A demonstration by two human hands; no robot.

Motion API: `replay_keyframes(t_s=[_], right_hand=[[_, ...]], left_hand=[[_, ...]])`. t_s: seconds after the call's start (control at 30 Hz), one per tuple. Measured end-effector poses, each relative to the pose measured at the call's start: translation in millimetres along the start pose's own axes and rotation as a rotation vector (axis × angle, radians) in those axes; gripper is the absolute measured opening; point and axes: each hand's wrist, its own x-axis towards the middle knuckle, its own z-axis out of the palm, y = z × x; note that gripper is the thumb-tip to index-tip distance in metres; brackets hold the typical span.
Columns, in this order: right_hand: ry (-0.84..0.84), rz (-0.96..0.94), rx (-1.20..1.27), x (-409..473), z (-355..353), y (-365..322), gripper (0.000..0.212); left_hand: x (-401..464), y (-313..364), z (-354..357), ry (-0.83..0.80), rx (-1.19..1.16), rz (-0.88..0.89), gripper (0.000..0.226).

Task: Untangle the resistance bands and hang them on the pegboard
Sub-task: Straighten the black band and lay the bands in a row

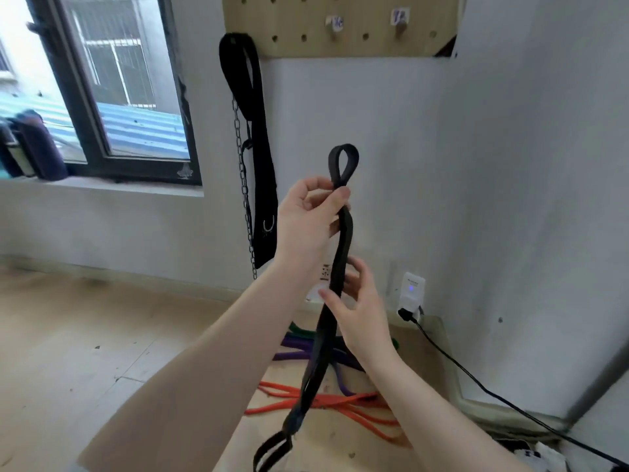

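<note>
Left hand [308, 216] is pinching the black band [335, 267] below its 12 o'clock loop. Right hand [360, 311] fingers are gripping it lower. Pegboard [289, 15] is hanging above.

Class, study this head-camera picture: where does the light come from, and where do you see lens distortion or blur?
Head view: daylight enters through the dark-framed window, which looks washed out; wide-angle bending curves the wall corner at right; the paper labels on the pale wooden pegboard are too blurred to read; the black resistance band stays fairly sharp.

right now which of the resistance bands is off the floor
The black band, pinched by the left hand and right hand. The orange band, purple band and green one lie below.
</note>
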Motion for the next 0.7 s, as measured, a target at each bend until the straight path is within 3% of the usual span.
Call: replay_keyframes(t_s=[0.17,0.33,0.43,0.57,0.7], right_hand=[[0.062,-0.175,0.082,16,-16,-50,0.044],[-0.005,-0.168,0.163,19,-33,-70,0.05],[-0.006,-0.086,0.193,10,-31,-59,0.041],[0.033,0.072,0.159,6,-20,-27,0.017],[0.013,0.222,0.129,4,-5,8,0.018]], left_hand=[[3,54,27,-0.029,-0.076,0.135,0.013],[14,68,9,0.063,-0.125,0.143,0.011],[19,31,-24,0.156,-0.108,-0.049,0.012],[-18,-47,-66,-0.013,0.224,-0.478,0.026],[-71,-102,-82,-0.145,0.274,-0.56,0.021]])
